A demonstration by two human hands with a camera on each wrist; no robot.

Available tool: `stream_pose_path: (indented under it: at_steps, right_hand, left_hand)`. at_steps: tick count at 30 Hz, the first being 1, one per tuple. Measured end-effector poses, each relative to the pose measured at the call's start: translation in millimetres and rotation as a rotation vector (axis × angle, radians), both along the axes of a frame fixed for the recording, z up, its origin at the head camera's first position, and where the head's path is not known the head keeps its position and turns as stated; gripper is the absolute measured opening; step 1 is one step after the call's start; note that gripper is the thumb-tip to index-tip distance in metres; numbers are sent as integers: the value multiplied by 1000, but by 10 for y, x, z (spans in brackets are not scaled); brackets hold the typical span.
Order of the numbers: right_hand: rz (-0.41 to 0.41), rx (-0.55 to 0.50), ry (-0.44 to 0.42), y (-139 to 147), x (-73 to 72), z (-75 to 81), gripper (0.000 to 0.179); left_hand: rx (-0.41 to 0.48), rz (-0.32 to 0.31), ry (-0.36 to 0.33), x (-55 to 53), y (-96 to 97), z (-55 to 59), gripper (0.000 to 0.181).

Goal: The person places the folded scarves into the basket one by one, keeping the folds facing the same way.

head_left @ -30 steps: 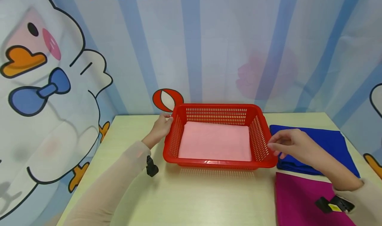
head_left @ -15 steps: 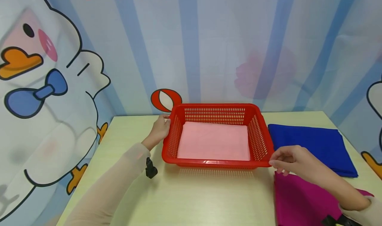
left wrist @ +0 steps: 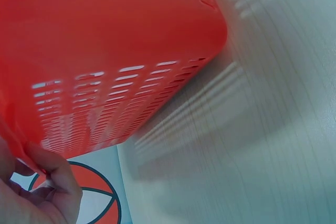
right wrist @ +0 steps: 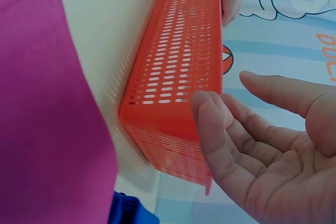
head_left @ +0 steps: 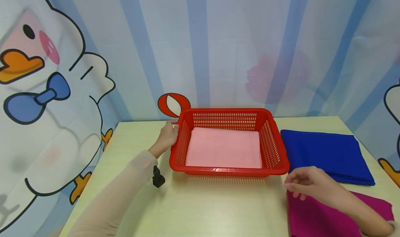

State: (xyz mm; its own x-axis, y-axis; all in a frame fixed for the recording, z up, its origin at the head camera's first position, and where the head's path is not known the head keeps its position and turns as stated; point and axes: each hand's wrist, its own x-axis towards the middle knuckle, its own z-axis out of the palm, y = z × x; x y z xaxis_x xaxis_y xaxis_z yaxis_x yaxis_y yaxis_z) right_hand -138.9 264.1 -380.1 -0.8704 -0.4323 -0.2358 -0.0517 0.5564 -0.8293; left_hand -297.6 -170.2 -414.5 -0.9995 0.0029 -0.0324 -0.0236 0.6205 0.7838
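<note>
A red plastic basket with slotted walls stands on the table, and a folded pink cloth lies flat inside it. My left hand pinches the basket's left rim, fingers and thumb bent around the edge in the left wrist view. Off the basket's front right corner, my right hand hovers over the far edge of a folded magenta cloth. Its fingers are loosely bent and hold nothing, with a gap between thumb and fingertips in the right wrist view.
A folded blue cloth lies right of the basket, behind the magenta one. Bare pale tabletop stretches in front of the basket. A printed curtain with duck pictures hangs behind and at the sides.
My right hand has come away from the basket's right side, moving toward me and over the magenta cloth. My left hand stays on the rim; the basket looks still.
</note>
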Motion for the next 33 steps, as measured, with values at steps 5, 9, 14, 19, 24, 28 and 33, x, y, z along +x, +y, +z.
stream_pose_path:
  at_steps: [5,9,14,19,24,28,33]
  right_hand:
    - [-2,-8,-37,25,59,-81,22]
    - [15,-1,-60,30,110,-160,20]
    - [45,34,-76,14,191,-276,16]
    - [63,143,-18,-18,267,-396,10]
    - [-32,284,-32,-73,319,-495,20]
    - [-130,421,-98,-154,363,-568,34]
    - [-124,521,-152,-193,405,-647,51]
  left_hand:
    - [10,-4,0,9,-6,15,42]
    - [5,-2,-1,7,-10,26,43]
    - [-4,-1,-1,-6,-6,17,43]
    - [-4,-1,4,-14,-2,5,42]
    - [-4,-1,8,-17,4,1,43]
    - [5,3,5,-12,12,13,42]
    - [4,6,4,-19,17,9,42]
